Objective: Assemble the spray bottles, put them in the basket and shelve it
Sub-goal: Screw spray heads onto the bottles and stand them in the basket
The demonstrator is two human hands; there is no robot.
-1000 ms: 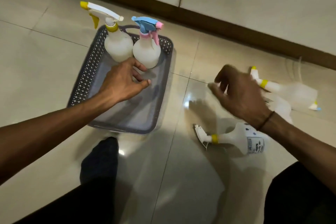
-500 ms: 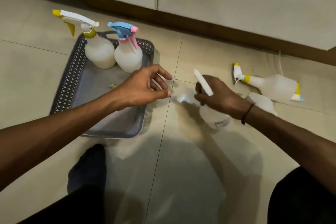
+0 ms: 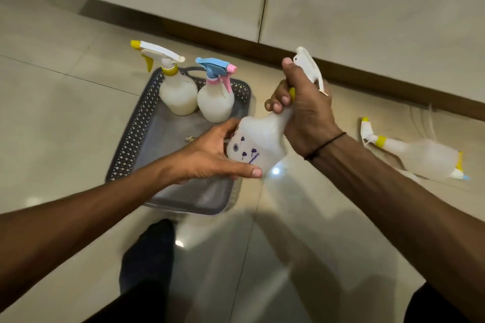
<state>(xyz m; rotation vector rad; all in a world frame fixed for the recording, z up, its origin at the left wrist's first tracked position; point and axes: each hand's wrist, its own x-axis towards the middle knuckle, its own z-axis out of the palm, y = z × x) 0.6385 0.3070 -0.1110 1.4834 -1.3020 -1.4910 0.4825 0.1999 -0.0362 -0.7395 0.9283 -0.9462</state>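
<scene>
A grey perforated basket (image 3: pixel 131 139) lies on the tiled floor. Two assembled spray bottles stand at its far end: one with a white and yellow trigger head (image 3: pixel 176 91), one with a blue and pink head (image 3: pixel 215 97). Above the basket's right edge I hold a translucent spray bottle (image 3: pixel 258 144) with purple markings and a white trigger head. My right hand (image 3: pixel 301 110) grips its neck and yellow collar. My left hand (image 3: pixel 210 157) cups the bottle's body from below and the left.
Another spray bottle (image 3: pixel 417 154) with a yellow collar lies on its side on the floor at right, a further nozzle piece beside its base. White cabinet doors with a brown plinth (image 3: pixel 367 81) run along the back. My dark-clothed legs (image 3: pixel 149 257) fill the bottom.
My right hand picked the bottle off the floor and lifted it toward the basket. My left hand moved from hovering open to holding the bottle's body.
</scene>
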